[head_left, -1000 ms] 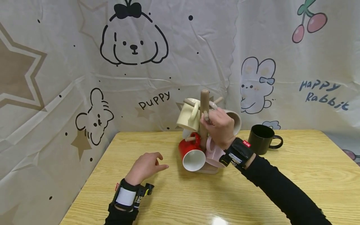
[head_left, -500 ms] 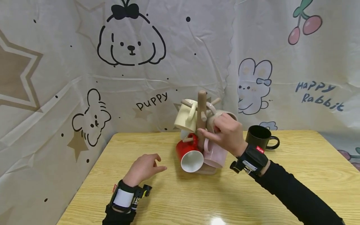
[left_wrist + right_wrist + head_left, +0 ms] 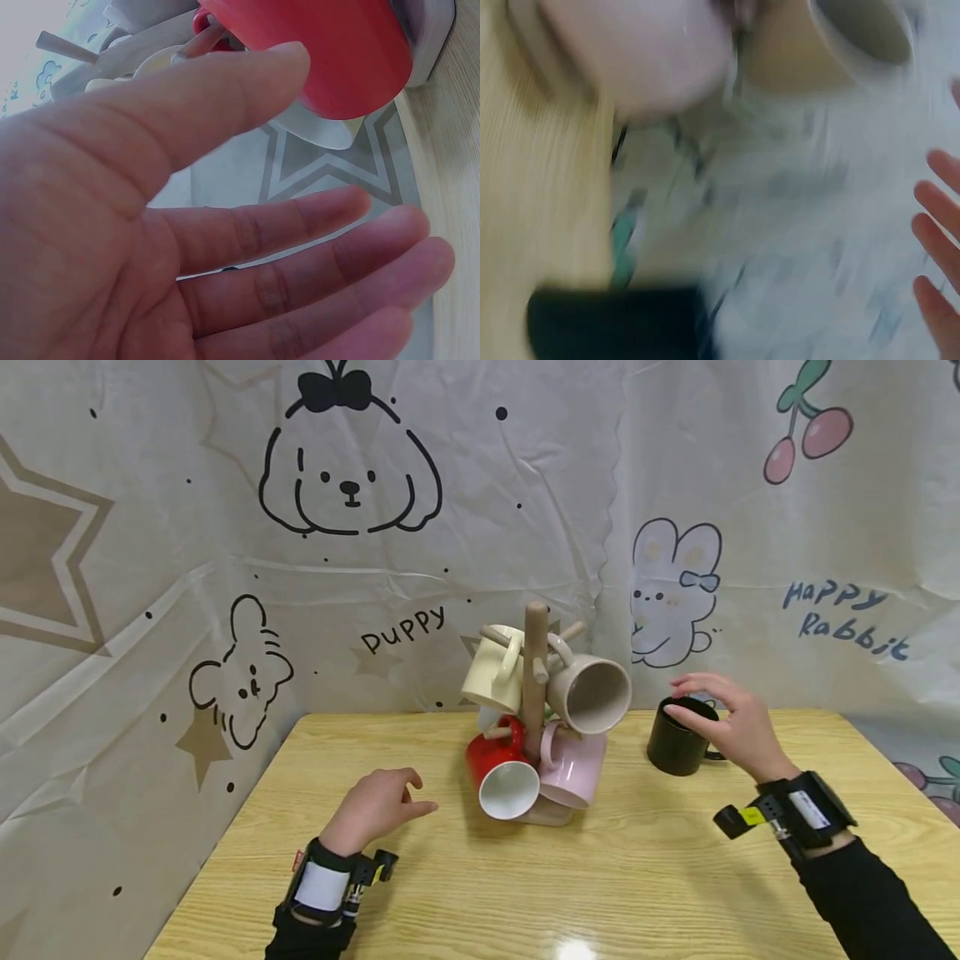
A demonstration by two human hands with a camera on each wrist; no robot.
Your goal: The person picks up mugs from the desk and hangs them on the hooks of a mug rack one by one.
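Observation:
My right hand (image 3: 727, 722) hovers by the black mug (image 3: 675, 743), fingers spread over its rim and handle side; whether it touches cannot be told. In the blurred right wrist view, its fingers (image 3: 939, 217) are apart and hold nothing. My left hand (image 3: 378, 810) is held over the table, left of the red mug (image 3: 502, 777), thumb and fingers apart with nothing between. A wooden mug tree (image 3: 536, 677) bears a cream mug (image 3: 495, 672) upper left, a beige mug (image 3: 592, 693) upper right, the red mug lower left and a pink mug (image 3: 577, 768) lower right.
A pale mug, mostly hidden, hangs behind the red one. The light wooden table (image 3: 637, 877) ends at a printed cloth backdrop (image 3: 420, 460) behind and to the left. A round wooden peg (image 3: 540, 671) points forward from the post.
My right hand has left the beige mug on the mug tree and moved right to the black mug. The beige mug now hangs there by itself. My left hand has barely moved.

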